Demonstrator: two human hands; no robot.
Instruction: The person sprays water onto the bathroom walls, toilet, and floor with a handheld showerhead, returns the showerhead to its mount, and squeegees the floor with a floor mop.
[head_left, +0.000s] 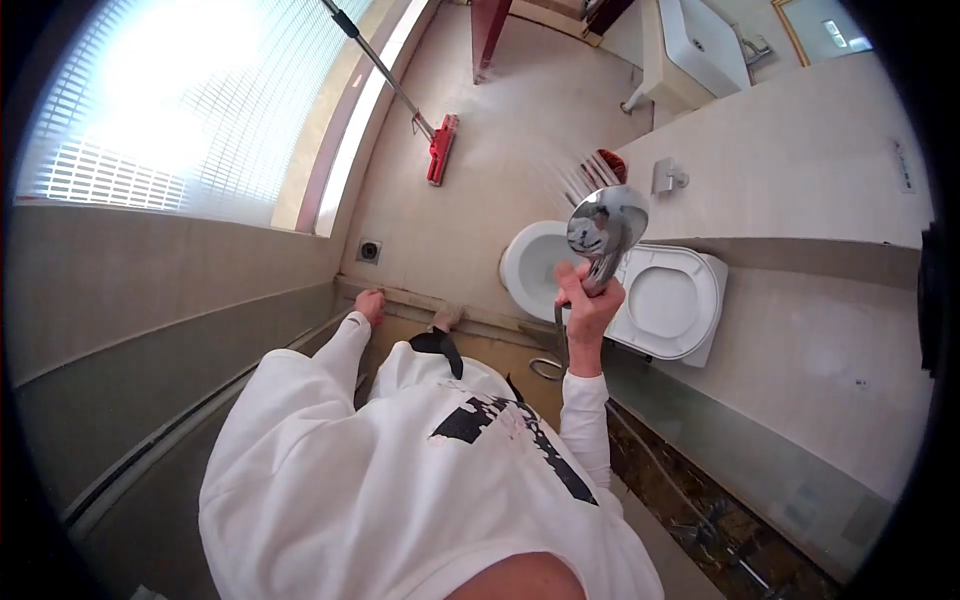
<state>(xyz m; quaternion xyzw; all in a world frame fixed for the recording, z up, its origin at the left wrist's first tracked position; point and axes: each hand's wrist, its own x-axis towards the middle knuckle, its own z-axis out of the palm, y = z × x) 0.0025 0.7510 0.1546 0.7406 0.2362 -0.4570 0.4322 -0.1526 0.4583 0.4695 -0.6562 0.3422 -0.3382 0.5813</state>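
Observation:
My right hand [590, 310] is wrapped round the handle of a chrome shower head [608, 222], raised in front of me. Fine jets of water spray from it toward the upper left, over the floor. A metal shower hose [561, 340] hangs below that hand. Lower and to the left, my left hand [370, 305] is loosely curled beside the raised sill [410, 300], with nothing visible in it. The floor drain [369, 250] lies just beyond it. Behind the shower head, the toilet [664, 303] stands with its lid up, and a white bowl [540, 265] shows next to it.
A red mop [440, 150] with a metal pole leans on the left by the bright window [190, 110]. A washbasin [700, 45] and a paper holder [668, 177] are on the right. A red-brown brush-like thing [611, 166] shows behind the spray. Glass panels flank me.

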